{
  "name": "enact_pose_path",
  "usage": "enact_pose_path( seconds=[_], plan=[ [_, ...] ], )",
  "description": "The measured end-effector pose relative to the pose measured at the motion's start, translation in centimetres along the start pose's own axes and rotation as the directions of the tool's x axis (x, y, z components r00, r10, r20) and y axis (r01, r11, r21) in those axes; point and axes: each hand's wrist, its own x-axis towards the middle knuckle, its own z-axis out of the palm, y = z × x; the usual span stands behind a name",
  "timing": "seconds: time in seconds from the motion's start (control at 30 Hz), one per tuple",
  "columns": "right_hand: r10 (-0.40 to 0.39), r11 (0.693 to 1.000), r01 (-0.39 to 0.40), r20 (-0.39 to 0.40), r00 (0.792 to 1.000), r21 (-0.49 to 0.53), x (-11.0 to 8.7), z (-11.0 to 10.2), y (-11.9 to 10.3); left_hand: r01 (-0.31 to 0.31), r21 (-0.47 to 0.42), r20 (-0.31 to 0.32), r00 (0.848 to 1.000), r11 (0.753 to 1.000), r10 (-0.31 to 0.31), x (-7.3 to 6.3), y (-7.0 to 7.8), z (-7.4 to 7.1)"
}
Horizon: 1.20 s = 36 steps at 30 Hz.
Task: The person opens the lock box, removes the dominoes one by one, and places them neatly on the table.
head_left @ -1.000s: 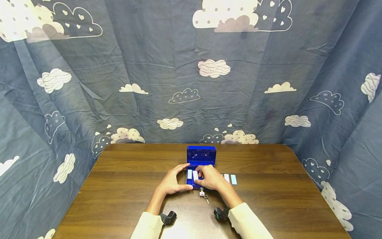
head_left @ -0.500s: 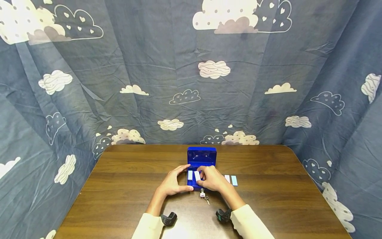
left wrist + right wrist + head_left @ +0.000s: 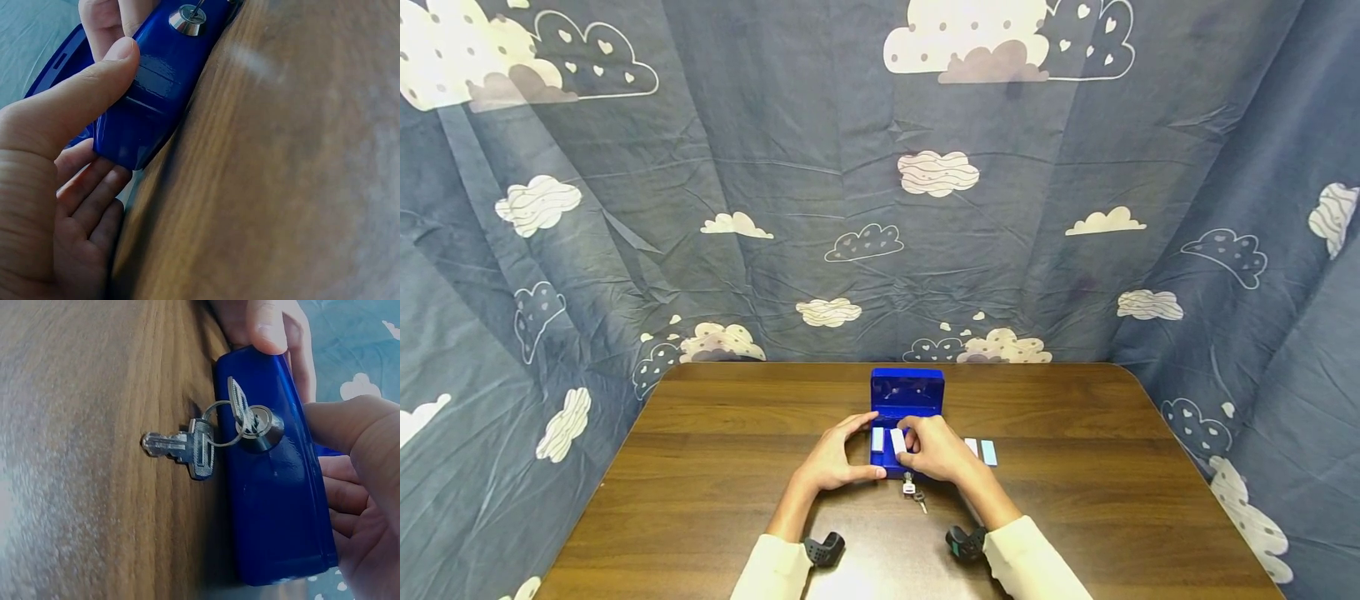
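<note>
A blue metal cash box stands with its lid raised. My left hand holds the box's left side, thumb on the front face and a finger at the back corner; the left wrist view shows this thumb on the blue wall. Over the box interior, my right hand pinches a slim white rectangular block between thumb and fingers. Another pale block lies inside at the left. A key sits in the front lock, with a second key hanging from its ring. The right wrist view hides the pinched block.
On the wooden table, just right of the box, lie a white block and a light-blue block. A dark cloud-patterned curtain hangs behind the table and along both sides.
My right hand has shifted the white block slightly to the right within the box. My left hand keeps its hold on the box.
</note>
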Motion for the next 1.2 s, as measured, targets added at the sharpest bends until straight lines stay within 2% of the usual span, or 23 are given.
enact_pose_path(
  seconds=[0.73,1.2],
  plan=[
    [0.038,0.997,-0.033,-0.069,0.997,0.069,-1.0,-1.5,0.6,-0.009,-0.001,0.005,1.0,1.0,0.009,0.0,0.0,-0.1],
    [0.047,0.985,-0.03,-0.096,0.994,0.172,-1.7,-2.6,1.4,-0.003,-0.008,0.006,1.0,1.0,0.003,0.0,-0.1,-0.1]
  ],
)
